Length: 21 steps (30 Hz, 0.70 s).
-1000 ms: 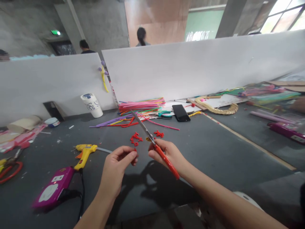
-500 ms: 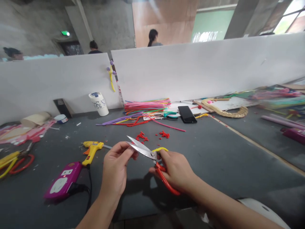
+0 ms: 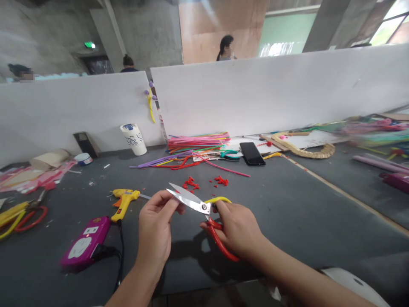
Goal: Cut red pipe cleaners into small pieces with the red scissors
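My right hand grips a pair of scissors with one red and one yellow handle. The blades point left and stand slightly apart. Their tips reach the fingertips of my left hand, which is closed in a pinch. A small speck of red shows by the blades there, but what the fingers hold is mostly hidden. Just beyond the scissors, small red cut pieces lie on the dark table in two loose piles.
A yellow glue gun and a purple power strip with a cord lie to the left. Farther back are pipe cleaners, a phone and a white cup. A white partition stands behind, with people beyond it.
The scissor blades have come a little closer together, and their tips have shifted slightly left. My left hand keeps its pinch. A person beyond the partition has moved right.
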Available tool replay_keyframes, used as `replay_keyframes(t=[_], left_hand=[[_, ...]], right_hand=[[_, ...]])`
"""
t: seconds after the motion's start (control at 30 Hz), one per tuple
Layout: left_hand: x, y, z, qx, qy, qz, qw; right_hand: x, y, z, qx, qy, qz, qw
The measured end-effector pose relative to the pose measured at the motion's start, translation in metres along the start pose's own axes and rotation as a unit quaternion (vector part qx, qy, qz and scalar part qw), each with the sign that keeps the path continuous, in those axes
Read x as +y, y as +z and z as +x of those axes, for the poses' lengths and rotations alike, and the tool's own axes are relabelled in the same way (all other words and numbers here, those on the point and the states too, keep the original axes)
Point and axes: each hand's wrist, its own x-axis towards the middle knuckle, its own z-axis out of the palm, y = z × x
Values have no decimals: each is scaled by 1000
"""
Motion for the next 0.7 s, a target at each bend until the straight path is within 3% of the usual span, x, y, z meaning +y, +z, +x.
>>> replay_keyframes(t=[0.7], left_hand=[[-3,-1,0,29,9,13,999]], right_hand=[[-2,6,3,11,2,-29,1000]])
